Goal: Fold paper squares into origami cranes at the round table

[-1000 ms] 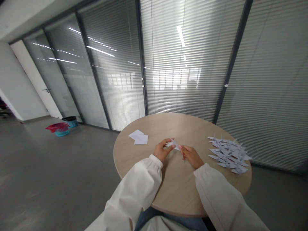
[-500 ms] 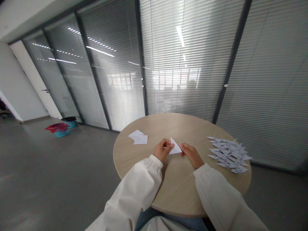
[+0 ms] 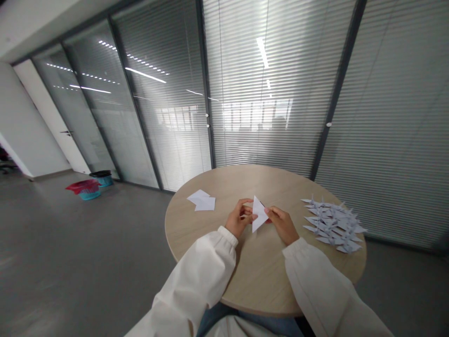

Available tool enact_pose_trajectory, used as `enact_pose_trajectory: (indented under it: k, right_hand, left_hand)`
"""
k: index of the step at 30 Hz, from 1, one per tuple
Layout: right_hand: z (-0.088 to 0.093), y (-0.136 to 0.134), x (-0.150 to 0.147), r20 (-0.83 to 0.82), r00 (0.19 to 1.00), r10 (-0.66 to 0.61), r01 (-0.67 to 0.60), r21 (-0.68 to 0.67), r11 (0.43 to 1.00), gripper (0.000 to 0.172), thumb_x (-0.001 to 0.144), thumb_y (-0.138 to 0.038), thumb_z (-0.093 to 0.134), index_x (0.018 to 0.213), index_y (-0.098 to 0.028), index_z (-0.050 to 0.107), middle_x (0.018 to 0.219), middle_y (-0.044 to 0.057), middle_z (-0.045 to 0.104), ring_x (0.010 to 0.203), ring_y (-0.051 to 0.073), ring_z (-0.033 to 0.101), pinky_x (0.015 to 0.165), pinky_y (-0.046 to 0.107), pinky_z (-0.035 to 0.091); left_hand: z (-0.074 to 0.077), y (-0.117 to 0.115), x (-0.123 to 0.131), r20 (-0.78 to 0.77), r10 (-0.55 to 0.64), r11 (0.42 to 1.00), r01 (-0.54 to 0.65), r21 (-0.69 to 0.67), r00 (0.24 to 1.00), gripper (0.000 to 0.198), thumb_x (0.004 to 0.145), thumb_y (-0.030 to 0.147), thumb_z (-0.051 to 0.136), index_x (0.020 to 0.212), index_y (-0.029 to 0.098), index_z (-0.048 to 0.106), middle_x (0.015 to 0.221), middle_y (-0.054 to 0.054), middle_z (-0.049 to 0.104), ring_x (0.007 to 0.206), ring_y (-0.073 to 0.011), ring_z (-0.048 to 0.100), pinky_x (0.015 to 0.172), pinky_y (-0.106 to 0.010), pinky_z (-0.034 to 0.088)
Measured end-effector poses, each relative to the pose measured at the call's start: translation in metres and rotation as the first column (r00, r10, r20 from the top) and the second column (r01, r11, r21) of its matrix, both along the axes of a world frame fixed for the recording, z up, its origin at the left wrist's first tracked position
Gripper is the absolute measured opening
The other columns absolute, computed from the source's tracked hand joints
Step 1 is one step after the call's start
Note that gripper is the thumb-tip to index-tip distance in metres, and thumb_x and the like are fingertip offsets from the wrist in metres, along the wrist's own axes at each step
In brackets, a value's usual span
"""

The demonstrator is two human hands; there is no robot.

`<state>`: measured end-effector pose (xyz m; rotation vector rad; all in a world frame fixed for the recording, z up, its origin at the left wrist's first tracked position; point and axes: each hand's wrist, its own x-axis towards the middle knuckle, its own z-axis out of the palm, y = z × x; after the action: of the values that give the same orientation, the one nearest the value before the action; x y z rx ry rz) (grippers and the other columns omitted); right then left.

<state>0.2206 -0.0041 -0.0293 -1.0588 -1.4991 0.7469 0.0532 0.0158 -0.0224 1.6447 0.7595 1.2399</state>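
Note:
A white paper folded into a triangle (image 3: 258,214) is lifted a little above the round wooden table (image 3: 259,271). My left hand (image 3: 239,218) pinches its left edge, and my right hand (image 3: 282,225) pinches its right corner. The triangle stands nearly upright between my fingers, one point up and one down. Both arms wear cream sleeves.
Two flat white sheets (image 3: 202,201) lie on the table to the left of my hands. A heap of several folded paper cranes (image 3: 333,223) covers the table's right side. Glass walls with blinds stand behind. Red and blue bins (image 3: 89,186) sit on the floor far left.
The folded paper was low over the table and lying flatter; it has been turned up between my hands into an upright triangle. My hands have stayed in about the same place.

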Motion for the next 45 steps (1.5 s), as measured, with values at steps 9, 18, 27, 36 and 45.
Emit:
enact_pose_trajectory:
  k: [9,18,27,36,45]
  right_hand:
    - [-0.0005,0.0014,-0.0011,-0.098,0.995,0.028,-0.032,-0.035,0.999,0.036,0.078,-0.051,0.051,0.069,-0.017,0.059,0.066,0.001,0.059,0.063,0.017,0.055,0.06,0.026,0.045]
    - [0.0019,-0.0006,-0.0021,-0.08,0.996,0.036,-0.041,-0.055,0.998,0.034,0.078,-0.048,0.049,0.067,-0.017,0.057,0.063,0.0,0.057,0.061,0.016,0.055,0.06,0.027,0.045]
    - [0.003,-0.005,-0.0071,0.102,0.994,-0.039,0.018,0.2,0.98,0.037,0.075,-0.032,0.06,0.109,-0.021,0.053,0.095,0.005,0.062,0.082,0.018,0.06,0.071,0.03,0.05]
    - [-0.0004,-0.0025,-0.0041,0.27,0.955,-0.125,0.028,0.337,0.941,0.02,0.08,-0.032,0.056,0.096,-0.021,0.063,0.091,0.006,0.063,0.081,0.019,0.059,0.071,0.032,0.049]
    - [-0.0049,-0.0004,-0.0038,0.362,0.921,-0.143,0.0,0.367,0.93,0.023,0.086,-0.037,0.05,0.098,-0.022,0.063,0.087,0.006,0.062,0.079,0.019,0.059,0.068,0.03,0.049]
  left_hand:
    - [0.0017,-0.0036,-0.0027,-0.197,0.092,0.971,-0.045,0.234,0.976,0.054,0.075,0.024,0.06,0.126,0.026,0.045,0.086,0.0,0.056,0.076,-0.0103,0.053,0.067,-0.021,0.045]
    - [-0.0024,0.0018,-0.0043,-0.279,0.279,0.905,-0.154,0.397,0.919,0.029,0.077,0.022,0.059,0.106,0.021,0.062,0.082,-0.002,0.058,0.075,-0.0119,0.054,0.073,-0.025,0.047]
    - [0.0027,-0.0012,-0.0043,-0.313,0.338,0.874,-0.174,0.453,0.888,0.021,0.079,0.024,0.057,0.097,0.019,0.066,0.079,-0.003,0.058,0.072,-0.0114,0.055,0.071,-0.024,0.046]
    - [0.0043,-0.0024,-0.0051,-0.309,0.378,0.855,-0.202,0.477,0.873,0.017,0.08,0.027,0.057,0.089,0.018,0.067,0.078,-0.003,0.059,0.071,-0.0118,0.055,0.069,-0.024,0.046]
    - [0.0045,-0.0018,-0.0049,-0.266,0.406,0.831,-0.233,0.505,0.874,0.02,0.078,0.033,0.058,0.082,0.017,0.068,0.073,-0.003,0.06,0.068,-0.0117,0.055,0.068,-0.024,0.046]
